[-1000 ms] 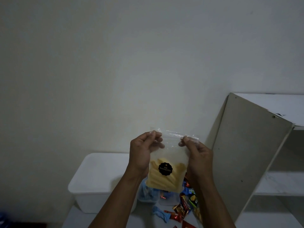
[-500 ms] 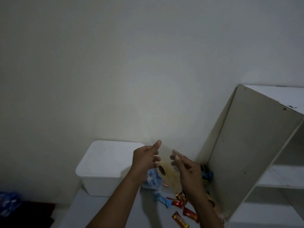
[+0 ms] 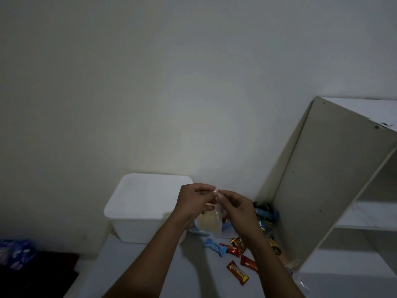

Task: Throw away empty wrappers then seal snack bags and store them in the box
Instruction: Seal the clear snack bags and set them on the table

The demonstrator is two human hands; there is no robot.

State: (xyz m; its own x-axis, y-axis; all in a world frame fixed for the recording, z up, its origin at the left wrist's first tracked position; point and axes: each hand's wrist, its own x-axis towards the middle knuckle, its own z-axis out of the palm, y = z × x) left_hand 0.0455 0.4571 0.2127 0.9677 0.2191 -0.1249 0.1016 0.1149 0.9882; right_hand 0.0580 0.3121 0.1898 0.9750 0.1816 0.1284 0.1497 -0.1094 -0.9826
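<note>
snack bag (image 3: pixel 209 222): seen edge-on, dim; top seal hidden under fingers of left grip (image 3: pixel 194 202) and right grip (image 3: pixel 234 208); sealed or not, cannot tell
box (image 3: pixel 139 209): near right corner behind left forearm (image 3: pixel 154 250)
wrappers (image 3: pixel 265 214): partly behind right forearm (image 3: pixel 268 259); print too small to read
shelf unit (image 3: pixel 322 190): cut by right edge
blue patterned thing (image 3: pixel 15 252): cut by left edge, blurred
both forearms: cut by bottom edge

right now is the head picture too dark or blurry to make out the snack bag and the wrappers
Head view: dim, corners darker than the middle of the wall; the snack bag, pinched by left hand and right hand, is hazy, its top edge hard to trace; the red wrappers on the table are distinct; the wide lens makes the shelf unit lean.
</note>
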